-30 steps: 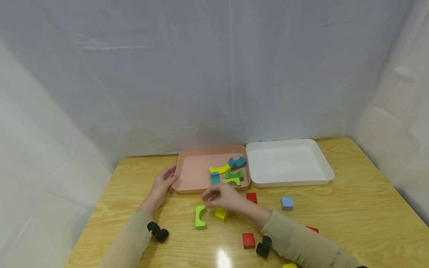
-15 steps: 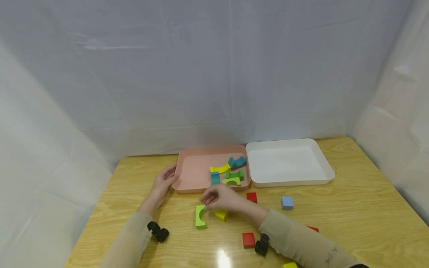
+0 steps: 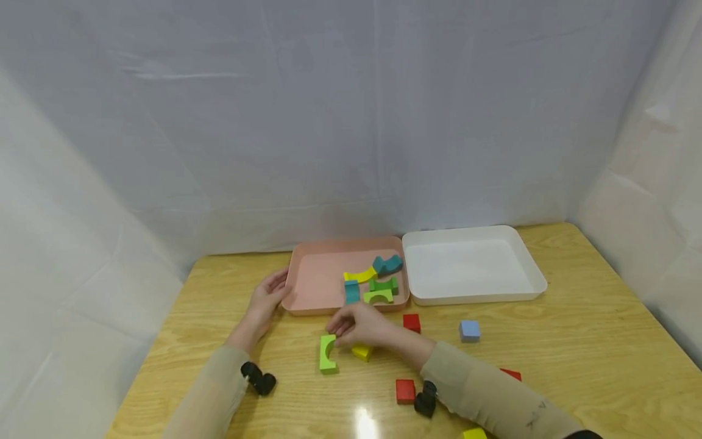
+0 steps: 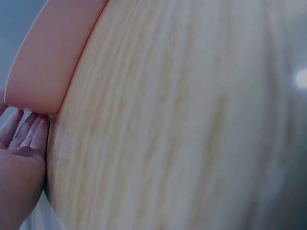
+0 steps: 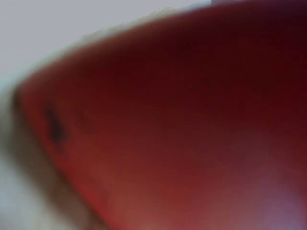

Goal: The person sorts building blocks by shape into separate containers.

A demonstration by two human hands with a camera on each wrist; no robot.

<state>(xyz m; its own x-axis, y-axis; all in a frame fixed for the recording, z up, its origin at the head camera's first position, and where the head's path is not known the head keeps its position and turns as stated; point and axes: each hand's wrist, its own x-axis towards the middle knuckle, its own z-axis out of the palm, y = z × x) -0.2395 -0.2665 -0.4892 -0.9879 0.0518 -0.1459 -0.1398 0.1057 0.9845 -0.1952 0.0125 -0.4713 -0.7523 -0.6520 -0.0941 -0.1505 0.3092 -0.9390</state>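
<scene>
The relaxed left hand (image 3: 264, 303) touches the pink tray (image 3: 318, 271). Only the head view shows the right hand (image 3: 362, 325) touching the lime arch (image 3: 324, 358) on the worktop (image 3: 307, 402), grip unclear; a blurred red block (image 5: 192, 115) dominates its wrist view.

Left tray (image 3: 315, 274) beside right tray (image 3: 474, 265) on desk (image 3: 581, 347), blocks (image 3: 378, 297) in left tray's right half, other blocks (image 3: 469, 331) before both trays
</scene>
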